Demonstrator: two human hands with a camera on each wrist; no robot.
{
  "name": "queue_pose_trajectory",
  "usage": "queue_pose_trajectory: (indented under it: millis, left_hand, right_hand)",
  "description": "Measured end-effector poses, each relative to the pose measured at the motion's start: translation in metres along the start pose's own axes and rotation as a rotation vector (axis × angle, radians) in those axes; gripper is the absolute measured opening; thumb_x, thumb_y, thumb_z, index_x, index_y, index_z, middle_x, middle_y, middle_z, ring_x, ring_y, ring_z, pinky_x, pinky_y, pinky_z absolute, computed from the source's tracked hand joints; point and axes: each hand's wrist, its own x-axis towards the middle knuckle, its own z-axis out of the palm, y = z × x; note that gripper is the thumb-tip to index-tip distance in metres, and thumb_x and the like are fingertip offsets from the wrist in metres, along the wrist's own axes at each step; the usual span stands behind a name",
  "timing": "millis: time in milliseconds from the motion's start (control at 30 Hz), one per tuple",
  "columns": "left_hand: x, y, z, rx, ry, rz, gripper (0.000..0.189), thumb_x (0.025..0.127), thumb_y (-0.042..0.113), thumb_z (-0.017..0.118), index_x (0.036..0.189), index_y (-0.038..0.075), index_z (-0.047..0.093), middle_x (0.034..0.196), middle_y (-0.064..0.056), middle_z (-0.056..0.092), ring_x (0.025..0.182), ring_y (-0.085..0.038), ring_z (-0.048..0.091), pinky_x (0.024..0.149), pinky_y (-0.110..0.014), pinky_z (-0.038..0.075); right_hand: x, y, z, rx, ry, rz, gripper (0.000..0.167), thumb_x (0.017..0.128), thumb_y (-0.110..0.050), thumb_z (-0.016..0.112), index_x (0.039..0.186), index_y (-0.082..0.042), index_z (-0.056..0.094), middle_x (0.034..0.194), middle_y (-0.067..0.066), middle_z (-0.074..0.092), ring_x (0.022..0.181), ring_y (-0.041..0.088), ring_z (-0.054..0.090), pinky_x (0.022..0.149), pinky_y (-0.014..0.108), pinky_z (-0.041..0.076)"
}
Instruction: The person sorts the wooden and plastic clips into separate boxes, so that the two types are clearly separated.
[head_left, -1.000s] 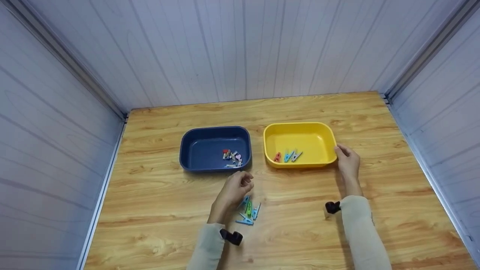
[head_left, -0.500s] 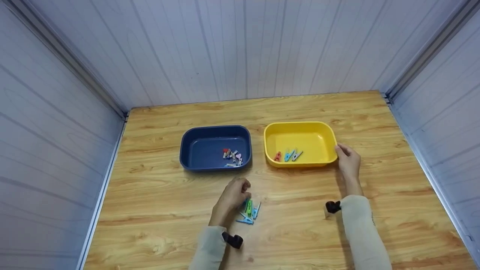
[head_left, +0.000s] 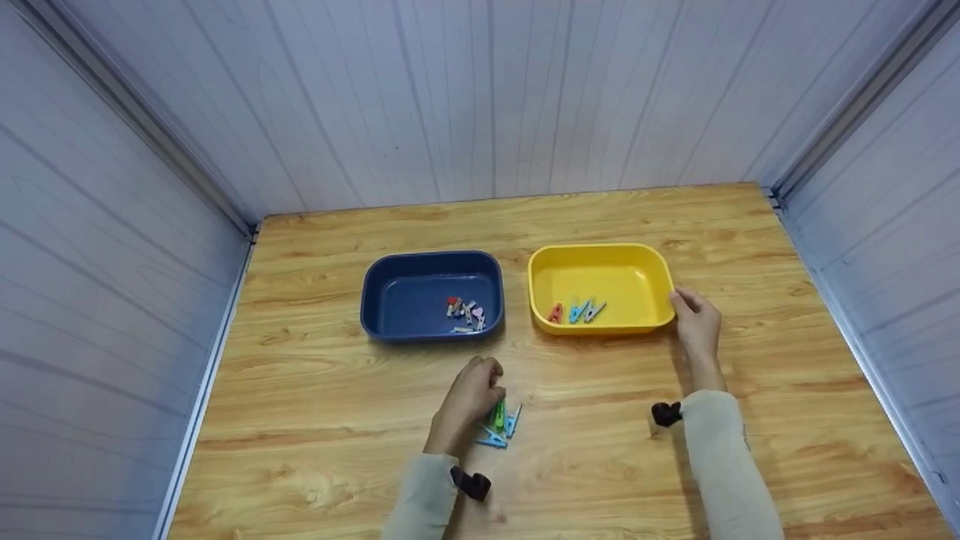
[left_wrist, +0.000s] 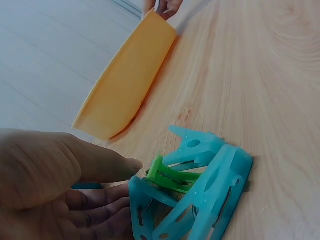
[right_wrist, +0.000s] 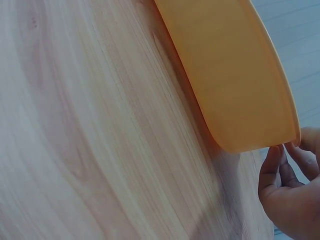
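My left hand [head_left: 469, 390] is at a small pile of plastic clothespins on the table. A sliver of a blue clothespin [left_wrist: 87, 185] shows between its thumb and curled fingers; the hand hides most of it. Beside the fingertips lie a green clothespin [left_wrist: 172, 177] and blue clothespins [left_wrist: 220, 192], also seen in the head view as a green clothespin [head_left: 500, 416] and a blue clothespin [head_left: 493, 439]. With thumb and fingers, my right hand [head_left: 697, 322] pinches the right end of the yellow bin [head_left: 600, 330] at its rim.
Several small wooden clips [head_left: 466, 311], some with hearts, lie in the navy bin [head_left: 405, 337] at left. The yellow bin holds a red clothespin [head_left: 555, 313], a blue clothespin [head_left: 577, 311] and a grey clothespin [head_left: 594, 310]. Pale panel walls [head_left: 480, 105] enclose the wooden table [head_left: 315, 450].
My left hand has come down from near the navy bin onto the clothespin pile, covering the uppermost blue clothespin. My right hand stays on the yellow bin.
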Motion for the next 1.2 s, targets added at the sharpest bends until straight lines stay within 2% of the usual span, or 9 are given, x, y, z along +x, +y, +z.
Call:
queue_pose_trajectory:
  millis: [133, 333, 567, 733, 867, 1000, 1200]
  left_hand:
    - [-0.003, 0.002, -0.001, 0.023, -0.019, -0.014, 0.02, 0.084, 0.008, 0.066, 0.102, 0.004, 0.058, 0.087, -0.003, 0.051, 0.076, -0.017, 0.046, 0.068, -0.032, 0.042]
    - [-0.005, 0.002, 0.0, 0.056, -0.023, 0.002, 0.014, 0.082, 0.006, 0.066, 0.095, 0.003, 0.061, 0.088, -0.005, 0.054, 0.075, -0.016, 0.047, 0.069, -0.031, 0.045]
    - [-0.004, 0.0, -0.001, 0.048, 0.001, 0.029, 0.007, 0.079, 0.001, 0.062, 0.085, 0.003, 0.065, 0.082, -0.004, 0.057, 0.073, -0.015, 0.049, 0.065, -0.029, 0.045]
    - [-0.003, 0.002, -0.007, -0.054, -0.016, -0.013, 0.008, 0.082, 0.001, 0.06, 0.085, 0.003, 0.067, 0.084, -0.004, 0.061, 0.073, -0.014, 0.053, 0.062, -0.027, 0.047]
    - [0.001, 0.003, -0.013, -0.166, -0.042, -0.049, 0.008, 0.085, 0.004, 0.061, 0.09, 0.004, 0.068, 0.085, -0.004, 0.063, 0.074, -0.014, 0.056, 0.066, -0.029, 0.05]
    - [0.005, 0.004, -0.02, -0.272, -0.045, -0.057, 0.008, 0.086, 0.007, 0.064, 0.094, 0.006, 0.068, 0.087, -0.002, 0.064, 0.079, -0.014, 0.056, 0.073, -0.03, 0.049]
    - [0.009, 0.009, -0.027, -0.373, 0.016, -0.037, 0.01, 0.088, 0.009, 0.064, 0.097, 0.007, 0.068, 0.09, -0.004, 0.064, 0.082, -0.014, 0.057, 0.075, -0.027, 0.048]
  right_hand:
    - [-0.001, 0.0, -0.001, -0.028, -0.007, -0.028, 0.042, 0.095, -0.032, 0.058, 0.126, -0.006, 0.062, 0.127, 0.011, 0.06, 0.112, 0.011, 0.054, 0.091, 0.02, 0.043]
    - [-0.001, 0.001, -0.001, -0.05, 0.001, -0.026, 0.041, 0.095, -0.033, 0.058, 0.127, -0.007, 0.062, 0.126, 0.011, 0.061, 0.11, 0.011, 0.055, 0.088, 0.018, 0.043]
    - [0.0, 0.001, 0.0, -0.034, 0.013, -0.015, 0.039, 0.094, -0.032, 0.06, 0.125, -0.008, 0.063, 0.121, 0.007, 0.063, 0.106, 0.007, 0.055, 0.087, 0.017, 0.043]
    - [0.0, 0.001, 0.0, -0.01, 0.008, -0.01, 0.04, 0.094, -0.032, 0.06, 0.125, -0.006, 0.063, 0.122, 0.008, 0.062, 0.107, 0.008, 0.055, 0.087, 0.017, 0.043]
    - [-0.001, 0.002, 0.0, -0.032, 0.012, -0.026, 0.04, 0.094, -0.032, 0.059, 0.124, -0.006, 0.063, 0.123, 0.009, 0.062, 0.108, 0.008, 0.055, 0.088, 0.018, 0.043]
    - [-0.001, 0.001, 0.0, -0.032, 0.01, -0.041, 0.039, 0.094, -0.03, 0.06, 0.124, -0.006, 0.064, 0.123, 0.011, 0.062, 0.109, 0.009, 0.055, 0.089, 0.018, 0.044]
    - [-0.002, -0.001, -0.001, 0.007, -0.007, 0.017, 0.042, 0.094, -0.033, 0.059, 0.128, -0.008, 0.061, 0.125, 0.006, 0.06, 0.108, 0.007, 0.054, 0.086, 0.016, 0.043]
